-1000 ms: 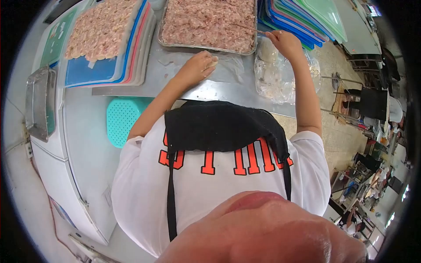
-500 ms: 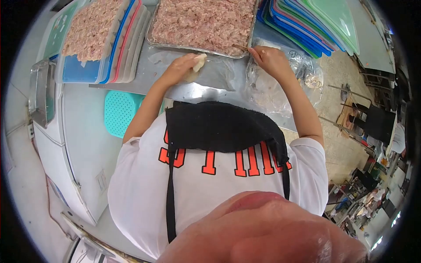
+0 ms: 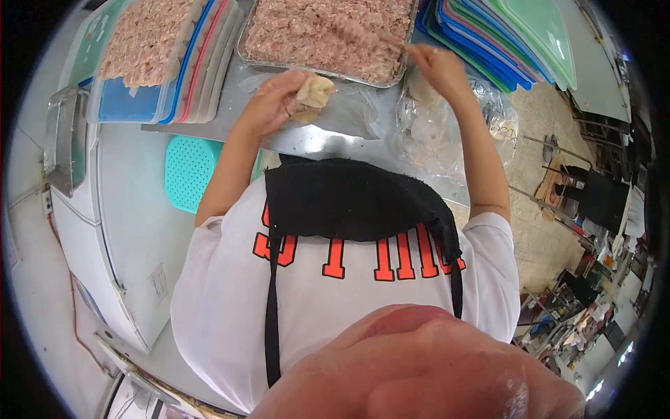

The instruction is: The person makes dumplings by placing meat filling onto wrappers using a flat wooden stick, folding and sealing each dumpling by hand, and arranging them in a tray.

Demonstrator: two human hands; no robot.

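In my left hand (image 3: 273,103) is a pale, thin dough wrapper (image 3: 315,92), held near the front edge of a metal tray (image 3: 321,72). Minced meat (image 3: 307,31) fills that tray. My right hand (image 3: 441,68) is closed on the handle of a utensil (image 3: 396,42), whose far end is blurred over the meat. Below the right hand lies a clear plastic bag (image 3: 426,133) with pale contents. A clear plastic sheet (image 3: 352,112) lies on the metal table between the hands.
Stacked plastic trays (image 3: 178,98) at the left carry rows of meat-filled pieces (image 3: 150,42). Coloured lids or trays (image 3: 481,42) are piled at the back right. A turquoise perforated basket (image 3: 190,171) is below the table edge on the left.
My right hand has moved up, and the utensil's end is now over the meat rather than at the tray's corner. The left hand has turned, showing more of the wrapper.
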